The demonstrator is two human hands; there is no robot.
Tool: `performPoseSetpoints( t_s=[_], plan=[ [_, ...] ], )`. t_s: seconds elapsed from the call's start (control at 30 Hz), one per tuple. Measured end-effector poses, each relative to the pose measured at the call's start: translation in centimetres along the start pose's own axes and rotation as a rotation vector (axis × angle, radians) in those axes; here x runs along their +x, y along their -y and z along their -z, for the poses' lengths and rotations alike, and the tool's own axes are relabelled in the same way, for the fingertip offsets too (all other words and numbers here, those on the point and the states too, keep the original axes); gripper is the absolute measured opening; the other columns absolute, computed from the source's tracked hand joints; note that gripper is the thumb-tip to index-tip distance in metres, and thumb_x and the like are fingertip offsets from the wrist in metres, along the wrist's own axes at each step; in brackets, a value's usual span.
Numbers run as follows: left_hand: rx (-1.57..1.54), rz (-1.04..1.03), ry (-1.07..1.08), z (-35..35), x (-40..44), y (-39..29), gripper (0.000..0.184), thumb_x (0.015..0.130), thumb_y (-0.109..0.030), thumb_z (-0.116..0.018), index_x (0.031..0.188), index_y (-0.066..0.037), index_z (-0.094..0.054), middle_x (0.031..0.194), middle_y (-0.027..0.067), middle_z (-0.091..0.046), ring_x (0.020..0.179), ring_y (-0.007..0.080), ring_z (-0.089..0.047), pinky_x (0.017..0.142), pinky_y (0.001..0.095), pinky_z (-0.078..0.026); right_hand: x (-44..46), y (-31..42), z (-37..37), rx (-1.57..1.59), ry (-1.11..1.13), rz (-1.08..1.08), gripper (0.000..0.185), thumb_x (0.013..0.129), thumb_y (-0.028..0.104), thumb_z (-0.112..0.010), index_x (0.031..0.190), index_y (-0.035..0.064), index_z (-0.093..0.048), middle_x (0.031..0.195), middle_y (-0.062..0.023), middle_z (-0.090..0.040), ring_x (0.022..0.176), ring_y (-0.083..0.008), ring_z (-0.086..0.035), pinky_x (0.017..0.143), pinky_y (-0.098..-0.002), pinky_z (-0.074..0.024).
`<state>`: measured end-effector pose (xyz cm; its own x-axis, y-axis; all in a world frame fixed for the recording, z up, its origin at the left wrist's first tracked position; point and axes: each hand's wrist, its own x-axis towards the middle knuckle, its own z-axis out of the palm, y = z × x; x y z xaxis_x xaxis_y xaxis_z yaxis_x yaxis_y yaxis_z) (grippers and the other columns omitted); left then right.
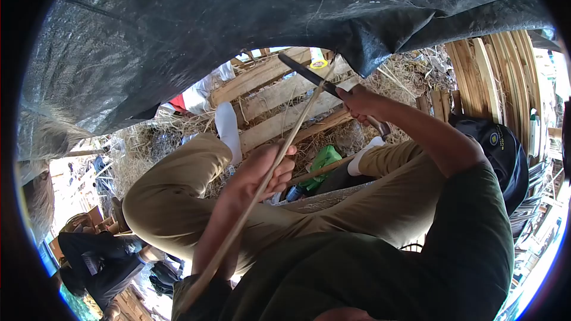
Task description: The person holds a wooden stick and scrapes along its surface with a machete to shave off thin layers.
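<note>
My left hand [265, 171] is closed around a long, thin tan stick [247, 214]. The stick slants from beside my torso up and away to the right, its far end thin and partly lost against the tarp edge. Gripped in my right hand [363, 104] is a long knife [306, 75] with a dark blade; the end of its handle shows below my fist. Near its handle the blade crosses the stick, and the two appear to touch. My bent legs in tan trousers [178, 193] are spread beneath my hands.
A dark tarp [196, 24] hangs low ahead. Wooden slats [276, 92] and straw lie below it. A green plastic item [324, 165] sits between my legs. Stacked boards [499, 77] and a black bag [493, 148] are at right. Another person [104, 261] is at lower left.
</note>
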<state>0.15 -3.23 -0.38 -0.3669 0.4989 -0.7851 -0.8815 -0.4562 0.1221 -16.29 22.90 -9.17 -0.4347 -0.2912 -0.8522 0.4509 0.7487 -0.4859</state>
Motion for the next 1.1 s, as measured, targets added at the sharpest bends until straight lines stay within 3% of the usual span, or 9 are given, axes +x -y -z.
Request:
performPoseSetpoints(
  t_s=[0.27, 0.37, 0.47, 0.57, 0.6, 0.7, 0.87, 1.0, 1.1],
  plan=[
    [0.012, -0.001, -0.011, 0.0, 0.3, 1.2, 0.017, 0.102, -0.031, -0.044, 0.092, -0.018, -0.049, 0.046, -0.0069, -0.036, 0.031, 0.0052, -0.030, 0.027, 0.0210, -0.025, 1.1, -0.3, 1.8, -0.033, -0.092, -0.066, 0.060, 0.100, 0.054, -0.042, 0.074, 0.0012, -0.055, 0.053, -0.0042, -0.047, 0.038, -0.0133, -0.043, 0.037, -0.0311, -0.0420],
    [0.063, -0.011, -0.067, -0.9, 1.6, 1.3, 0.017, 0.102, -0.029, -0.042, 0.093, -0.016, -0.049, 0.047, -0.0061, -0.035, 0.033, 0.0063, -0.030, 0.030, 0.0220, -0.025, -3.2, 2.4, -1.9, -0.199, 0.172, 0.062, 0.058, 0.099, 0.056, -0.042, 0.080, 0.0022, -0.053, 0.053, -0.0015, -0.043, 0.040, -0.0111, -0.042, 0.037, -0.0287, -0.0375],
    [0.075, -0.031, -0.042, -0.5, 2.0, 2.2, 0.017, 0.102, -0.027, -0.041, 0.093, -0.015, -0.048, 0.048, -0.0058, -0.035, 0.034, 0.0067, -0.030, 0.031, 0.0226, -0.025, -5.1, 3.9, -3.8, -0.305, 0.354, 0.147, 0.059, 0.098, 0.057, -0.043, 0.082, 0.0017, -0.054, 0.053, -0.0018, -0.045, 0.040, -0.0124, -0.045, 0.039, -0.0285, -0.0402],
    [0.009, -0.021, 0.019, 0.1, 2.0, 1.8, 0.015, 0.103, -0.028, -0.043, 0.095, -0.016, -0.048, 0.049, -0.0072, -0.035, 0.032, 0.0049, -0.029, 0.027, 0.0207, -0.026, -4.9, 3.3, -2.1, -0.338, 0.008, 0.132, 0.064, 0.098, 0.058, -0.042, 0.083, -0.0006, -0.060, 0.053, -0.0016, -0.047, 0.040, -0.0136, -0.047, 0.037, -0.0307, -0.0406],
    [0.022, -0.023, 0.014, 0.2, 1.8, 1.6, 0.015, 0.103, -0.028, -0.043, 0.095, -0.016, -0.048, 0.049, -0.0072, -0.035, 0.032, 0.0046, -0.030, 0.027, 0.0204, -0.026, -4.3, 3.0, -1.4, -0.346, -0.170, 0.055, 0.065, 0.099, 0.058, -0.041, 0.090, -0.0033, -0.061, 0.057, -0.0043, -0.053, 0.044, -0.0157, -0.054, 0.039, -0.0332, -0.0443],
    [0.015, -0.009, 0.007, 0.1, 1.3, 1.6, 0.016, 0.103, -0.026, -0.041, 0.094, -0.016, -0.048, 0.049, -0.0073, -0.036, 0.033, 0.0039, -0.031, 0.028, 0.0199, -0.025, -1.8, 1.2, 1.6, -0.412, -0.362, 0.084, 0.066, 0.099, 0.057, -0.040, 0.096, -0.0052, -0.060, 0.062, -0.0084, -0.058, 0.049, -0.0180, -0.058, 0.041, -0.0354, -0.0482],
    [-0.039, 0.011, 0.049, 0.2, -0.2, 0.7, 0.017, 0.103, -0.025, -0.039, 0.092, -0.016, -0.048, 0.049, -0.0069, -0.035, 0.033, 0.0048, -0.029, 0.028, 0.0215, -0.024, -2.5, 1.3, -1.0, -0.211, -0.224, 0.001, 0.061, 0.098, 0.053, -0.048, 0.075, -0.0026, -0.055, 0.054, -0.0066, -0.051, 0.044, -0.0172, -0.053, 0.039, -0.0349, -0.0458],
    [-0.011, -0.017, 0.033, 0.5, 0.7, 1.4, 0.017, 0.104, -0.028, -0.039, 0.096, -0.017, -0.048, 0.048, -0.0074, -0.036, 0.031, 0.0036, -0.028, 0.025, 0.0193, -0.025, -0.6, 0.9, 1.6, -0.219, -0.235, 0.070, 0.059, 0.096, 0.054, -0.050, 0.074, -0.0004, -0.054, 0.054, -0.0055, -0.051, 0.038, -0.0172, -0.050, 0.038, -0.0336, -0.0457],
    [0.009, -0.038, 0.013, 0.1, 0.7, 1.3, 0.017, 0.104, -0.029, -0.039, 0.096, -0.017, -0.049, 0.048, -0.0080, -0.036, 0.032, 0.0031, -0.029, 0.026, 0.0189, -0.023, -2.0, 2.0, 0.2, -0.309, -0.272, 0.172, 0.058, 0.095, 0.054, -0.053, 0.085, -0.0028, -0.058, 0.057, -0.0074, -0.055, 0.041, -0.0161, -0.052, 0.039, -0.0353, -0.0424]
  ],
)
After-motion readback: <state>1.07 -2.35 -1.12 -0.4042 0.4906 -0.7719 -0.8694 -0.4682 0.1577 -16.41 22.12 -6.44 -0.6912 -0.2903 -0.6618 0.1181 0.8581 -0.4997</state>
